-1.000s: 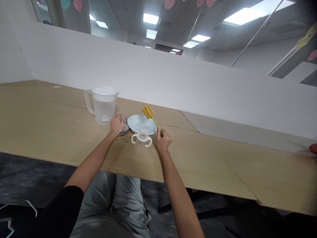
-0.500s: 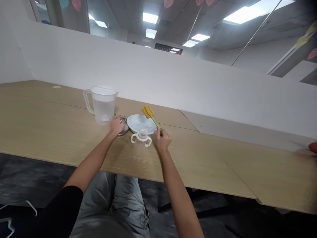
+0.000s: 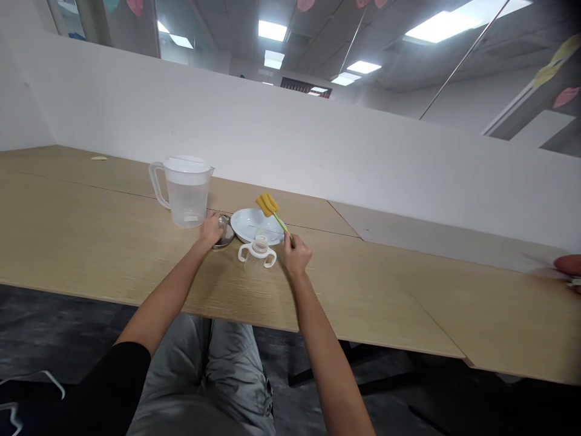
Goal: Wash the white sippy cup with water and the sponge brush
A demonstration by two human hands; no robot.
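Note:
My right hand (image 3: 296,255) is closed round the green stick of a sponge brush (image 3: 267,204), whose yellow head is raised over the white plate (image 3: 254,223). A clear two-handled baby cup (image 3: 258,253) stands on the wooden table (image 3: 91,230) between my hands, just in front of the plate. My left hand (image 3: 210,229) rests with curled fingers on a small round metal lid (image 3: 224,233) lying beside the plate. Behind that lid stands a clear plastic pitcher (image 3: 184,191) with a white lid.
A white partition wall (image 3: 318,157) runs along the table's far edge. Another person's hand (image 3: 568,266) shows at the far right edge of the table. A small scrap (image 3: 98,158) lies far back on the left.
The view has drifted slightly. The brush head has dipped a little toward the plate. My left hand stays on the metal lid.

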